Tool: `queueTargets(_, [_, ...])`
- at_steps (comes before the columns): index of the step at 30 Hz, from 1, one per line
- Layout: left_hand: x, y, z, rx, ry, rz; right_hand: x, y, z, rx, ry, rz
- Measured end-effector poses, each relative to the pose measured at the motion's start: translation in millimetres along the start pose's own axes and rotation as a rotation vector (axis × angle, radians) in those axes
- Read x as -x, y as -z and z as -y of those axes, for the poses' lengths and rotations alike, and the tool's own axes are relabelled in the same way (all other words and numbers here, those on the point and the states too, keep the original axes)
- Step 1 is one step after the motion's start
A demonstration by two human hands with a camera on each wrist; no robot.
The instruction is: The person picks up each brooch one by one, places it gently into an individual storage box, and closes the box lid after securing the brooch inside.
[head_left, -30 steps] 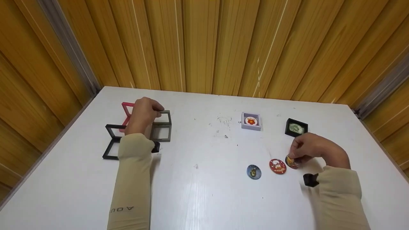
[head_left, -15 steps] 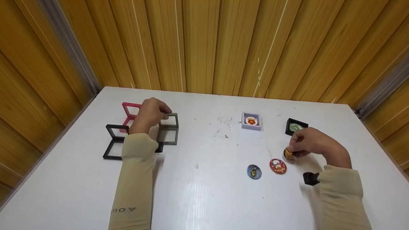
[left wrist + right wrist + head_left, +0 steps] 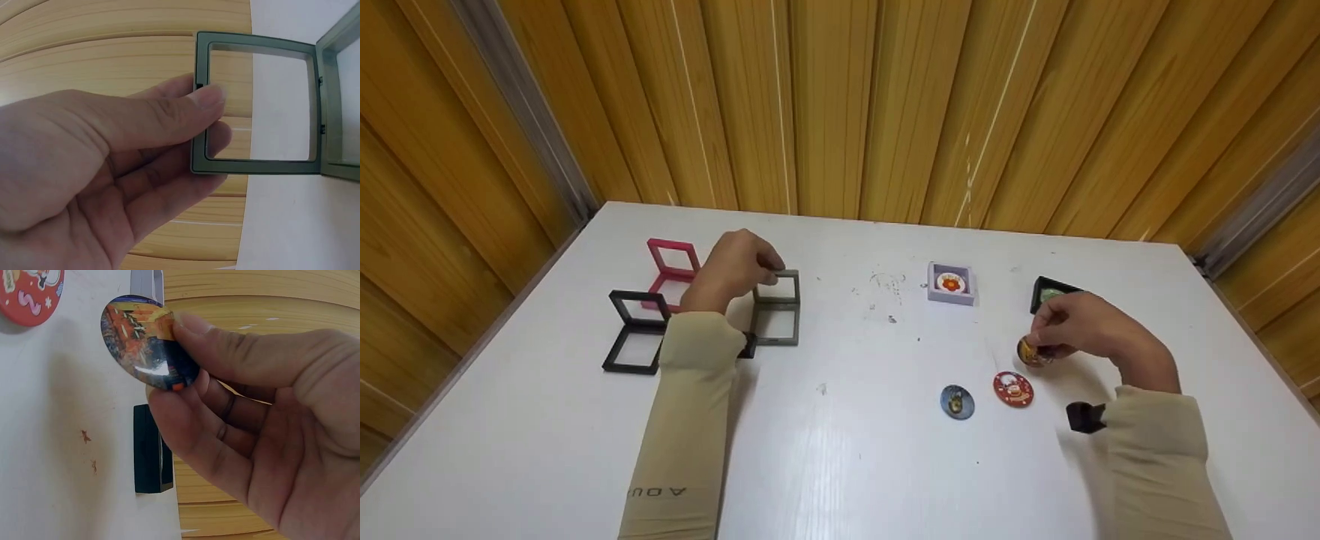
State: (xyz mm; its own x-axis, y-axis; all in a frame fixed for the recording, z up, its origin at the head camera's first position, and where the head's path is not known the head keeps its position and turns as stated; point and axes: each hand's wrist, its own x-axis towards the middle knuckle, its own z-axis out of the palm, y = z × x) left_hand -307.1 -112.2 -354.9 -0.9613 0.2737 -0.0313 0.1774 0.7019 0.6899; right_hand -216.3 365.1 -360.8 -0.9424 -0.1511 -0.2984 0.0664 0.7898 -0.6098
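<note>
My left hand (image 3: 736, 264) pinches the top edge of the upright half of a hinged green display frame (image 3: 776, 324), thumb on one face and fingers behind. The frame's other half lies toward me on the table; each half has a clear window. Between thumb and fingertips, my right hand (image 3: 1080, 328) holds a round badge (image 3: 147, 343) with an orange, yellow and dark blue picture, tilted above the table. Below it lie a red badge (image 3: 1013, 389) and a blue badge (image 3: 958, 402). Just beyond the right hand is a black box (image 3: 1054, 287), partly covered by it.
A pink hinged frame (image 3: 675, 246) and a black hinged frame (image 3: 631, 369) stand opened out to the left of the left arm. A lilac box (image 3: 951, 298) with a flower badge (image 3: 951, 283) in it sits at the back. Behind the white table (image 3: 840, 465) rises a wood-patterned wall (image 3: 840, 112).
My left hand has slid the green frame to the right across the table. My right hand has lifted the orange-and-yellow badge and moved it away from me and slightly left.
</note>
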Motion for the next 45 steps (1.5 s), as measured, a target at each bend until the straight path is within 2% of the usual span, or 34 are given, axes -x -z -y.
queueTargets(7, [-1.9,-10.1,-10.5,0.004,-0.022,-0.002,-2,-2,4,-0.004,0.008,-0.032])
queueTargets(16, [-3.2,-22.2,-19.4,-0.025,-0.055,-0.001,-4,-8,13,-0.060,0.022,-0.080])
queueTargets(24, [-4.9,-32.1,-27.5,-0.047,-0.111,0.026,-8,-14,22,-0.070,0.066,-0.122])
queueTargets(34, [-5.8,-39.0,-35.7,-0.063,-0.144,0.044,-10,-21,34,-0.108,0.053,-0.147])
queueTargets(45, [-6.9,-57.3,-47.1,-0.085,-0.205,0.044,-13,-32,50,-0.215,0.029,-0.212])
